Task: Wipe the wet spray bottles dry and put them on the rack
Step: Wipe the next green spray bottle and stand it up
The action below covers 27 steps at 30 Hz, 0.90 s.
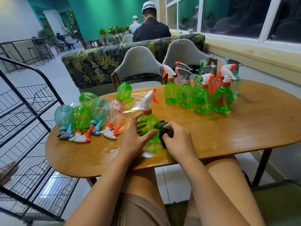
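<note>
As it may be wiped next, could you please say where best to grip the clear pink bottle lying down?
Probably the neck of the clear pink bottle, from above on the near side: it lies flat, trigger pointing toward you, a teal bottle crowding its left.

The person's left hand and right hand are bare, and so are the wrists. Both forearms, left and right, are uncovered along all of their visible length, from the lower edge of the view upward. The person wears light brown shorts of a ribbed, knitted-looking cloth with fine lines running along the leg. The hem shows as a faint band across the left thigh. Beyond the hem the left thigh is bare. The right thigh is bare too where it shows; the right forearm hides the right leg of the shorts.
</note>
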Available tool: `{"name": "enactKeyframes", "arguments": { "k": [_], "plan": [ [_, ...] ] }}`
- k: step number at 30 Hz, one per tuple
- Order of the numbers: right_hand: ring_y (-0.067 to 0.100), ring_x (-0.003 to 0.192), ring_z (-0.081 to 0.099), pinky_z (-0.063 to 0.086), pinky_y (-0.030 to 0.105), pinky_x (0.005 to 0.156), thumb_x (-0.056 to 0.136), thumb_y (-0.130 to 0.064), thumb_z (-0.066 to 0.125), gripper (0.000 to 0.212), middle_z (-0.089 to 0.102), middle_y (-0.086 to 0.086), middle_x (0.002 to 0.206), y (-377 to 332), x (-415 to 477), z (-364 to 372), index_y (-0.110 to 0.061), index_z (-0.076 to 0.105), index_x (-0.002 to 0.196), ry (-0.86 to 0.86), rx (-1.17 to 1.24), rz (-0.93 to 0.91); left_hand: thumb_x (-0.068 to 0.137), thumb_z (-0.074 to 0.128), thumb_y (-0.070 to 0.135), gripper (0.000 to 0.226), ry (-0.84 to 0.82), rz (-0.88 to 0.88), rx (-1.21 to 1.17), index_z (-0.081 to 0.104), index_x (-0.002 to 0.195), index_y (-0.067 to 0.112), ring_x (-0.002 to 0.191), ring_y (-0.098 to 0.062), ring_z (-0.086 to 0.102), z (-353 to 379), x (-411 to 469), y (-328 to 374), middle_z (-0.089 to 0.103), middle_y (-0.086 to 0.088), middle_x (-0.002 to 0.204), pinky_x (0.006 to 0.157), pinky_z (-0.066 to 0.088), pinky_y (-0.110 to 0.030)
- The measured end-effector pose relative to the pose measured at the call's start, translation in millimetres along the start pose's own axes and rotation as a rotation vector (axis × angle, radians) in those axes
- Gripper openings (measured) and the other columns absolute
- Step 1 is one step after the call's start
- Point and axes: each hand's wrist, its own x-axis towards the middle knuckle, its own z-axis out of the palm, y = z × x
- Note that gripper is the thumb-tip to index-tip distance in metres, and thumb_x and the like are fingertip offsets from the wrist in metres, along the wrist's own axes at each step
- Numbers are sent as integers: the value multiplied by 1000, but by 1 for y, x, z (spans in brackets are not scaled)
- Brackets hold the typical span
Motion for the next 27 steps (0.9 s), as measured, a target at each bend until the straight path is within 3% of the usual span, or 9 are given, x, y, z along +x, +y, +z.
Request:
{"name": "enactKeyframes", "arguments": {
  "k": [2, 5, 9, 13, 16, 19, 21, 24, 27],
  "plan": [
    [10, 95, 63, 52, 21, 81, 94, -13, 72, 16, 71, -8, 102, -5, -5, -3, -24, 73, 106, 71, 63, -58, 84, 82, 55, 74, 3, 10, -12, 38, 142, 42, 112, 15, 63, 1, -1, 2, 62, 27, 122, 91, 55, -12],
    [4, 109, 65, 52, 17, 95, 96, -11, 73, 23, 73, -9, 117, -13, -9, -5, -22, 75, 116, 182, 124, -251, 87, 79, 49, 66, -2, 48, 28, 40, 138, 35, 105, 17, 63, 3, -3, 6, 63, 26, 116, 83, 48, -5],
    [3, 131, 59, 46, 19, 110, 101, -8, 69, 33, 69, -7, 136, -20, -10, -3, -17, 71, 133, 226, 169, -413, 88, 73, 64, 63, -1, 114, 122, 41, 140, 49, 116, 5, 59, 3, -3, 5, 60, 18, 127, 88, 44, -12],
    [1, 133, 55, 40, 11, 110, 105, -12, 62, 37, 65, -7, 142, -15, -8, 1, -19, 65, 141, 174, 151, -340, 88, 70, 70, 71, 29, 144, 161, 48, 147, 37, 120, 13, 48, 2, -1, 0, 47, 11, 132, 90, 36, 0],
    [0, 121, 56, 38, 2, 100, 107, -17, 57, 34, 65, -8, 136, -8, -4, 4, -22, 64, 140, 120, 141, -235, 86, 71, 70, 73, 38, 145, 186, 49, 147, 35, 120, 11, 47, 2, 0, -3, 47, 13, 130, 89, 37, -3],
    [10, 121, 55, 46, 24, 104, 107, -21, 52, 32, 65, -5, 134, 5, 1, 8, -24, 64, 137, 17, 18, -137, 86, 72, 73, 73, 49, 120, 193, 49, 145, 36, 119, 9, 48, 1, 0, -7, 48, 15, 129, 90, 40, -11],
    [18, 127, 48, 39, 40, 108, 106, -26, 49, 31, 63, -8, 136, 12, 2, 11, -30, 64, 133, -37, -235, -73, 85, 71, 72, 72, 56, 110, 183, 49, 144, 38, 117, 4, 52, 2, 0, -8, 51, 14, 128, 91, 46, -22],
    [19, 128, 44, 32, 41, 106, 105, -31, 46, 30, 60, -10, 137, 12, 1, 11, -34, 61, 131, -87, -340, -17, 90, 77, 60, 66, 66, 105, 149, 47, 145, 40, 118, -3, 58, 2, 1, -10, 56, 13, 132, 94, 55, -38],
    [22, 122, 48, 34, 41, 104, 101, -29, 49, 31, 64, -4, 128, 9, 2, 8, -31, 58, 131, -129, -293, -10, 92, 80, 51, 65, 66, 94, 109, 46, 147, 41, 120, -3, 61, 0, -1, -7, 60, 16, 135, 91, 59, -42]
  ]
}}
